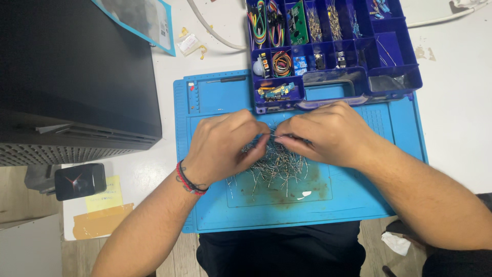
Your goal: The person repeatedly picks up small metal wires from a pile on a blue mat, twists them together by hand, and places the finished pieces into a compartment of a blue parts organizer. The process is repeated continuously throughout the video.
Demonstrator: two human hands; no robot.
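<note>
My left hand (225, 146) and my right hand (325, 133) meet fingertip to fingertip over a heap of small wire-legged parts (279, 166) on a blue work mat (353, 197). Both hands pinch thin metal leads from the heap between thumb and fingers near the middle of the mat. The exact parts held are tiny and partly hidden by the fingers. A red and black bracelet sits on my left wrist.
A dark blue compartment box (333, 46) with wires, boards and small parts stands at the mat's far edge. A large black case (77, 72) fills the left. A small black device (79, 180), a yellow note, a white cable (215, 31) and a plastic bag lie around.
</note>
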